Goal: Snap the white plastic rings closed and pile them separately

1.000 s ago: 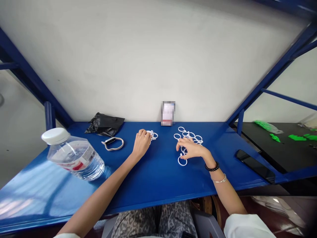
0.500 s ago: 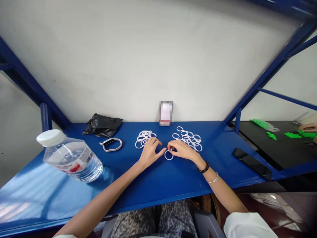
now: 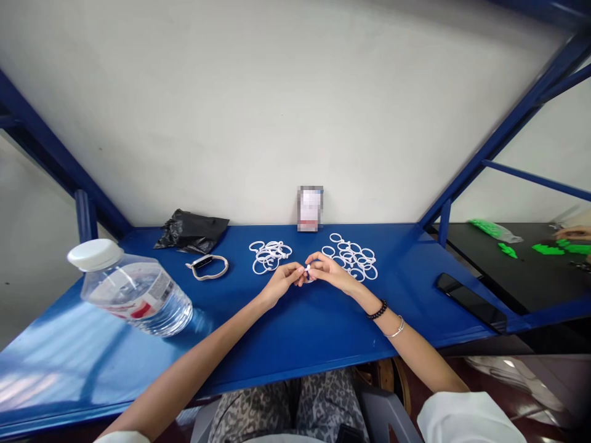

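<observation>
My left hand (image 3: 282, 278) and my right hand (image 3: 327, 269) meet over the middle of the blue table (image 3: 295, 326), fingers pinched together on one white plastic ring (image 3: 308, 274) held between them. A heap of white rings (image 3: 269, 255) lies just behind my left hand. A second, wider spread of white rings (image 3: 353, 257) lies behind my right hand. My right wrist wears a black bead bracelet and a thin silver bangle.
A large water bottle (image 3: 132, 291) lies on its side at the left. A white smartwatch (image 3: 207, 266) and a black bag (image 3: 191, 229) sit behind it. A small box (image 3: 309, 208) stands by the wall. A black phone (image 3: 471, 301) lies at the right. Another person's hand (image 3: 574, 233) handles green parts.
My left hand left the left heap and my right hand drew one ring from the right spread. Both came together at the centre and lifted the ring off the table.
</observation>
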### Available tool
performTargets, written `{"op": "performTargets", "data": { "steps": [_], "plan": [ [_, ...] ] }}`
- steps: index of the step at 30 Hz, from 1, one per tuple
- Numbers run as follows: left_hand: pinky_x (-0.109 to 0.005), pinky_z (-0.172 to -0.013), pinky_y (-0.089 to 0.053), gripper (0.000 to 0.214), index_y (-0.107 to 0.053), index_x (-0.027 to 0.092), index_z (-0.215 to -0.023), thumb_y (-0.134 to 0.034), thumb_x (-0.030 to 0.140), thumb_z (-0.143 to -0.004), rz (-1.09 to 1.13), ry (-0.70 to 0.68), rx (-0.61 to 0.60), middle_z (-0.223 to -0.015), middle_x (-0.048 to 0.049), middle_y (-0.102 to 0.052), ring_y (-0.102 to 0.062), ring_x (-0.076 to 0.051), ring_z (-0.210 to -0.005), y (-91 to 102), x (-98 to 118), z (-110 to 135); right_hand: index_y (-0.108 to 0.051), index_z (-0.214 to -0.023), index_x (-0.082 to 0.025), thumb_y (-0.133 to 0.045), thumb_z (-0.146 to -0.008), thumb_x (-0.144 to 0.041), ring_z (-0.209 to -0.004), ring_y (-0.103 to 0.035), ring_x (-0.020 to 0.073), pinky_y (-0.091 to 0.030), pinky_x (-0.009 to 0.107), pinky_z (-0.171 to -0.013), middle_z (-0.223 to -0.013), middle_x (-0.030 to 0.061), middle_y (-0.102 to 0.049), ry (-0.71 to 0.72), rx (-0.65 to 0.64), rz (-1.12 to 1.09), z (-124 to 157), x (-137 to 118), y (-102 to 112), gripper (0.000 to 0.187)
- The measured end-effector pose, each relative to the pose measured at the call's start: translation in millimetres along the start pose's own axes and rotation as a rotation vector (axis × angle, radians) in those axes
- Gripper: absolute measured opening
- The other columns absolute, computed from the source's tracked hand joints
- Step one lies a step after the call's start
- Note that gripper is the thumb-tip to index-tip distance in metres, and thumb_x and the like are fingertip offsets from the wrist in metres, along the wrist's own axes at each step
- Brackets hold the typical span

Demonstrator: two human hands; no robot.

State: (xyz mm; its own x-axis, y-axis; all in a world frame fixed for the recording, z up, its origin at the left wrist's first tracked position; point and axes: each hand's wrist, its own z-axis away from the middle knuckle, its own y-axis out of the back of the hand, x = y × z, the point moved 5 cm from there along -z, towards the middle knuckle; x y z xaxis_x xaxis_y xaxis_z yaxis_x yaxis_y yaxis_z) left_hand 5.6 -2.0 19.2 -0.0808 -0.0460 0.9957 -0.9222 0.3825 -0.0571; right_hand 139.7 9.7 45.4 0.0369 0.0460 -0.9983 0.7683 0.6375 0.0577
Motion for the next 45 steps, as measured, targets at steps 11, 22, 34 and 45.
{"op": "performTargets", "data": {
  "steps": [11, 22, 34, 45],
  "plan": [
    [-0.024, -0.060, -0.034, 0.052, -0.034, 0.019, -0.060, -0.071, 0.051, -0.077, 0.543, 0.121, -0.148, -0.051, 0.0080, -0.022, -0.034, -0.008, -0.053, -17.2, -1, 3, -0.052, -0.088, -0.020, -0.054, -0.085, -0.051, -0.047, -0.024, 0.0102, -0.030, 0.025, -0.055, -0.047, -0.0093, -0.028, -0.088, -0.053, -0.685, -7, 18, -16, 0.032],
    [-0.028, -0.067, -0.040, 0.036, -0.055, 0.018, -0.074, -0.050, 0.049, -0.091, -0.441, -0.280, 0.243, -0.069, -0.0013, -0.054, -0.049, -0.014, -0.067, 35.7, 18, -5, -0.063, -0.107, -0.022, -0.054, -0.086, -0.025, -0.113, -0.054, 0.0245, -0.037, 0.044, -0.101, -0.114, 0.0079, -0.064, 0.180, 0.386, 0.632, -6, 2, 49, 0.023],
    [-0.040, -0.082, -0.044, 0.018, -0.062, 0.016, -0.093, -0.045, 0.022, -0.095, -1.451, -0.501, 0.492, -0.103, -0.0145, -0.059, -0.051, -0.029, -0.104, 56.4, 17, -5, -0.071, -0.089, -0.021, -0.055, -0.090, -0.020, -0.111, -0.050, 0.0288, -0.043, 0.046, -0.091, -0.110, 0.0112, -0.062, 0.028, 0.454, 1.311, -5, 19, 93, 0.016],
    [-0.040, -0.099, -0.041, 0.023, -0.057, 0.020, -0.113, -0.044, 0.029, -0.096, -0.946, -0.528, 0.214, -0.113, -0.0108, -0.060, -0.052, -0.024, -0.113, 22.4, 26, 2, -0.061, -0.091, -0.022, -0.048, -0.095, -0.033, -0.096, -0.054, 0.0226, -0.041, 0.040, -0.090, -0.096, 0.0065, -0.063, 0.224, 0.214, 0.752, -7, 1, 41, 0.017]
  ]
}}
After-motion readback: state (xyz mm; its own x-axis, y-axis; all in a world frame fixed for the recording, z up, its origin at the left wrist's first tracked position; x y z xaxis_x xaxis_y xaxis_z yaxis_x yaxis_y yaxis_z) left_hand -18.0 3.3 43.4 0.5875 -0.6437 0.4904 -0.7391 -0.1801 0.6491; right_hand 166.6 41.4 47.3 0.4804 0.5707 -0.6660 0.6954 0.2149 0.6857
